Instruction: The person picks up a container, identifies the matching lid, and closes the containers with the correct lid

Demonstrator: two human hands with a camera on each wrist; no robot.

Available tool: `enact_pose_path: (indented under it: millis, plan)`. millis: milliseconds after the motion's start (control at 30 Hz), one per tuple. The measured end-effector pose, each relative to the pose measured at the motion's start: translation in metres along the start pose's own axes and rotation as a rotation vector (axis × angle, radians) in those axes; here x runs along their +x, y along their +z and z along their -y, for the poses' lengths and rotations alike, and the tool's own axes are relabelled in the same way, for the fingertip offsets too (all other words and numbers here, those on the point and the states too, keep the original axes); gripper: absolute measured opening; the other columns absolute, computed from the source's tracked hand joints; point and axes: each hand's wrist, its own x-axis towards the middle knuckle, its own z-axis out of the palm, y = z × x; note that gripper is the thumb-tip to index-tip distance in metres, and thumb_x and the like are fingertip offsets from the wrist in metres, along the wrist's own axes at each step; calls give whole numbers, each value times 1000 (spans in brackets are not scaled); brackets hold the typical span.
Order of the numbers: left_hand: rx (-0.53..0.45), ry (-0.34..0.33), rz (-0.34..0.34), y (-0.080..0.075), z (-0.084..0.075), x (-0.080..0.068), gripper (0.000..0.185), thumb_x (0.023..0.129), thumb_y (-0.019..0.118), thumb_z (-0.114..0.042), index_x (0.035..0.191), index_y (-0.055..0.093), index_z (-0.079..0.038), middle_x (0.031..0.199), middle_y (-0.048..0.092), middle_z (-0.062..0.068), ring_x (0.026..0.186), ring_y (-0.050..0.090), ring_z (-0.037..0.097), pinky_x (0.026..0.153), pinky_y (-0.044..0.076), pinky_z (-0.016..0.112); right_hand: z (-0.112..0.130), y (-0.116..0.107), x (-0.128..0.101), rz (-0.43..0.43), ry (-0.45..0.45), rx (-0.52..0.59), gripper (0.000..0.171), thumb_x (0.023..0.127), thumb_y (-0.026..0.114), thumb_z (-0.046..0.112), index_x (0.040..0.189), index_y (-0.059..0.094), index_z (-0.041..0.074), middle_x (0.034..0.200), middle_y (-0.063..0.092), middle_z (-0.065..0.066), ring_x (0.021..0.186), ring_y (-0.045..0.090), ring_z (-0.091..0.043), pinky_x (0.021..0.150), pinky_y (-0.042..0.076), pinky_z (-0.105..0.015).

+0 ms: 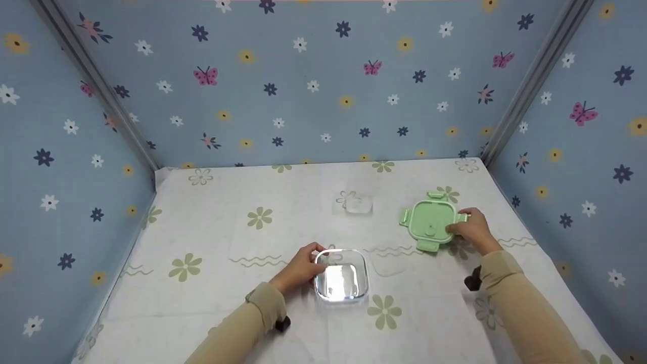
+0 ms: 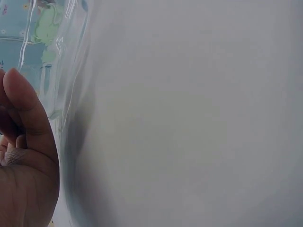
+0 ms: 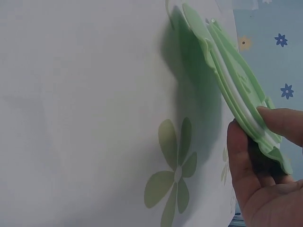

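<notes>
A square clear glass food container (image 1: pixel 356 294) sits on the cloth in front of me. At its left side, my left hand (image 1: pixel 302 268) grips the rim between thumb and fingers. The left wrist view shows that hand (image 2: pixel 28 156) beside the see-through glass wall (image 2: pixel 71 52). My right hand (image 1: pixel 472 230) pinches the right edge of a light green snap lid (image 1: pixel 429 218), which has a flap on each side. In the right wrist view the lid (image 3: pixel 236 80) is held off the cloth and casts a shadow, with the thumb on one face and fingers beneath.
A small clear piece (image 1: pixel 359 205) lies behind the container. Right of the container, a faint clear rounded outline (image 1: pixel 389 265) shows on the white flowered cloth (image 1: pixel 202 303). Blue patterned walls (image 1: pixel 303 76) enclose the back and both sides.
</notes>
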Motion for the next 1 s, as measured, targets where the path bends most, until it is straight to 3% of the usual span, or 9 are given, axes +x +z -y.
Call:
enact_pose_path:
  millis: [467,700,1000]
  plan:
    - [3,15,2,1,2,-2,42,87,60,2,128,57,5,71,57,-1,53,56,9,47,49,21,2,4,0,0,24,7,74,98,72,11,161,37,-10,152,52,-31,110,65,-20,93,63,-34]
    - [-41,-6,-2,2,2,-3,43,87,60,3,130,56,5,72,58,0,53,55,8,47,48,21,2,7,-2,-7,40,49,73,97,71,9,159,37,-9,149,52,-29,107,65,-19,84,63,-25]
    - [-67,5,-7,1,1,-3,42,89,65,2,130,57,6,71,57,-1,54,54,7,48,47,21,7,9,-5,-51,38,78,71,94,68,5,157,39,-9,145,53,-27,107,61,-21,80,61,-24]
